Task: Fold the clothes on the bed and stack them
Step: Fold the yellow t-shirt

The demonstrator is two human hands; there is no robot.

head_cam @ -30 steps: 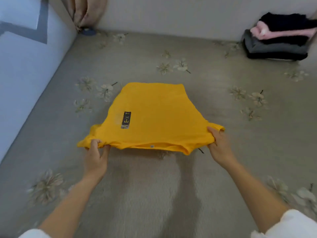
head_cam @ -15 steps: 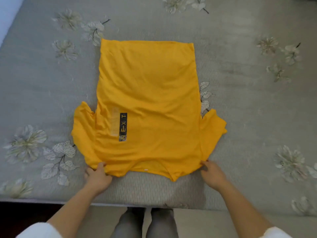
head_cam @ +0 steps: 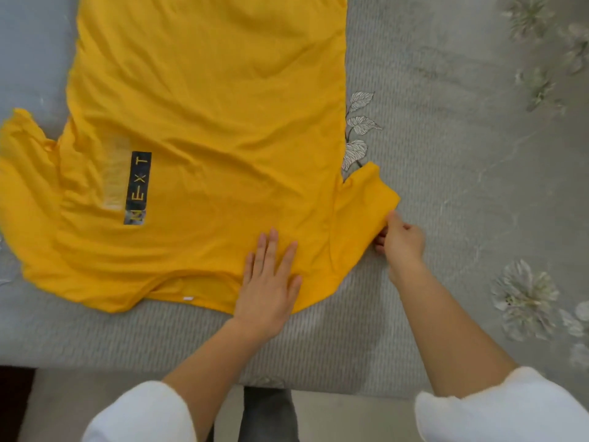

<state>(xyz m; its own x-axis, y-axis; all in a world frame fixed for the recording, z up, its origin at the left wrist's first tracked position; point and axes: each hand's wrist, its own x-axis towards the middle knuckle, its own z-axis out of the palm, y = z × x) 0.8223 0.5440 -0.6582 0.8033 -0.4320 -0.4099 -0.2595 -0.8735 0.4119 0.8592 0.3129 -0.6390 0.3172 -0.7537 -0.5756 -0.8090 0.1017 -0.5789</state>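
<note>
The yellow T-shirt [head_cam: 207, 100] lay spread flat on the bed [head_cam: 452, 173]. The left hand [head_cam: 269, 279], fingers straight, pressed its shoulder down, likely as an anchor, while the right hand [head_cam: 403, 244] pinched the sleeve [head_cam: 363, 208], seemingly to fold it inward.

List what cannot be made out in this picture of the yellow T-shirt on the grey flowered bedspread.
- Head view: the far end of the yellow cotton T-shirt is cut off by the top edge.
- Its left sleeve is blurred and clipped by the left edge.
- The fingertips of the right hand, pinching the right sleeve, are mostly hidden under the hand.
- The small white tag at the near edge is too small to read.
</note>
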